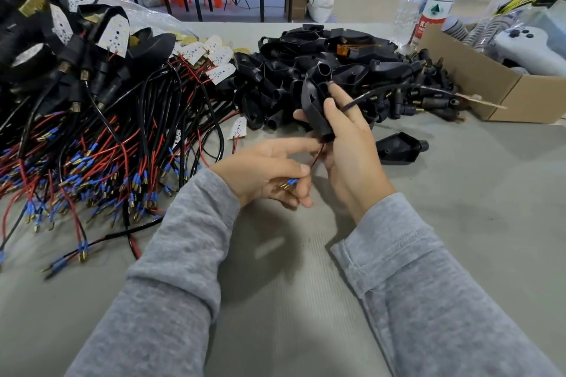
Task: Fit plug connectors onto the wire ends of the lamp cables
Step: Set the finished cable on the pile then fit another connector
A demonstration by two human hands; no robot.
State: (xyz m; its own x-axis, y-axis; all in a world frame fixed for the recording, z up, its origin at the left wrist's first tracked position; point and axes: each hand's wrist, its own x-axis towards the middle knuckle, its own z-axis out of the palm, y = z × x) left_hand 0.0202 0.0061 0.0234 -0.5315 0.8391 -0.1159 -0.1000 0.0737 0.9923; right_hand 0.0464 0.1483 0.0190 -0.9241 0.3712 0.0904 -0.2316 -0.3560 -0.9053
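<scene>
Now the right hand [343, 144] grips a black housing [317, 95]; the left hand [266, 171] pinches blue-tipped wire ends [289, 183].

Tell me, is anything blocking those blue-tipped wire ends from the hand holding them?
Nothing visible. The left hand already pinches the blue-sleeved, brass-tipped wire ends, and the thin red wire runs straight up into the black plastic lamp housing gripped by the right hand.
</scene>
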